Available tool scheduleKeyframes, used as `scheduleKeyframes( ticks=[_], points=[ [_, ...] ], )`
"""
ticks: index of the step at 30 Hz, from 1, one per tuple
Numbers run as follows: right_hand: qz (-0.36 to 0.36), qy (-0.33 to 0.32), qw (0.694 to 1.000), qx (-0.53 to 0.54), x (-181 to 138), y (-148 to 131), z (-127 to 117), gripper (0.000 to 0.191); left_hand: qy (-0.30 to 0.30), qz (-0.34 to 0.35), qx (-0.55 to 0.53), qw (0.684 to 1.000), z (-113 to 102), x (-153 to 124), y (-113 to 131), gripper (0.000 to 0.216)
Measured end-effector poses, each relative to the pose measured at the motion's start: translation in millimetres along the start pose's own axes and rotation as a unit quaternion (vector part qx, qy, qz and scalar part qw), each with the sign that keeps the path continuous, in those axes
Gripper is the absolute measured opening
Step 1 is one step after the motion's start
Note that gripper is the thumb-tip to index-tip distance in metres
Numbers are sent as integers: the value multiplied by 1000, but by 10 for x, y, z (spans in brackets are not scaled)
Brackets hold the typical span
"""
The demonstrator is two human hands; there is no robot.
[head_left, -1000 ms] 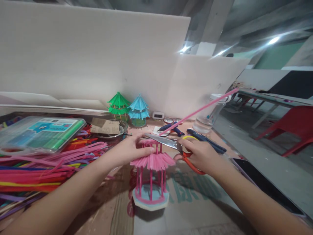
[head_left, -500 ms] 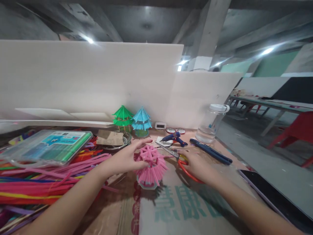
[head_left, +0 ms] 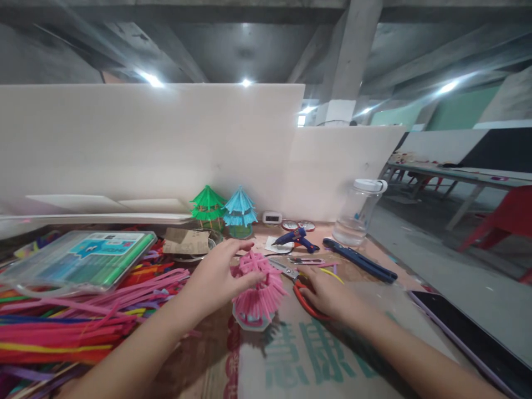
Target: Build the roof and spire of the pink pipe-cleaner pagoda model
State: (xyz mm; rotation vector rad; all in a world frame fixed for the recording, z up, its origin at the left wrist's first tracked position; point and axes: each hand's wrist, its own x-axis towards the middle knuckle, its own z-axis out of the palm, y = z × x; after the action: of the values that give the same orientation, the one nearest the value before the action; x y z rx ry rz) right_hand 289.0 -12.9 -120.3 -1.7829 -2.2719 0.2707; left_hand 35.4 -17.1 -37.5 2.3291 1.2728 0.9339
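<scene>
Ahead of me a tall off-white partition board (head_left: pixel 149 144) stands along the back of the bench, and a lower off-white board (head_left: pixel 341 166) joins it on the right. Above them I see a grey concrete ceiling (head_left: pixel 233 50) with heavy beams and a square grey concrete pillar (head_left: pixel 347 61) coming down behind the boards. Small bright ceiling lamps (head_left: pixel 152 79) glare in several spots. To the right the grey concrete floor (head_left: pixel 449 260) opens out, with a long pale table on thin legs (head_left: pixel 453 174) and a red plastic chair (head_left: pixel 505 221) near it. A pale green wall (head_left: pixel 403 115) shows far behind.
</scene>
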Motion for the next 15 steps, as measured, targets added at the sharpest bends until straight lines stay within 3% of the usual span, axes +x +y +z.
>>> scheduleKeyframes(
  ticks=[8, 11, 13, 15],
  points=[
    [-12, 13, 1000, -2, -8, 14, 27, 41, -31, -17, 11, 999, 24, 1, 25, 54],
    [-18, 20, 1000, 1, -1, 31, 13, 39, -61, -51, -30, 996, 0, 7, 12, 69],
    [-25, 29, 999, 15, 11, 49, -13, 38, -88, -40, -36, 995, -17, 18, -20, 76],
    [-29, 44, 998, 37, 24, 69, -59, 39, -110, -4, -26, 994, -28, 33, -61, 66]
  ],
)
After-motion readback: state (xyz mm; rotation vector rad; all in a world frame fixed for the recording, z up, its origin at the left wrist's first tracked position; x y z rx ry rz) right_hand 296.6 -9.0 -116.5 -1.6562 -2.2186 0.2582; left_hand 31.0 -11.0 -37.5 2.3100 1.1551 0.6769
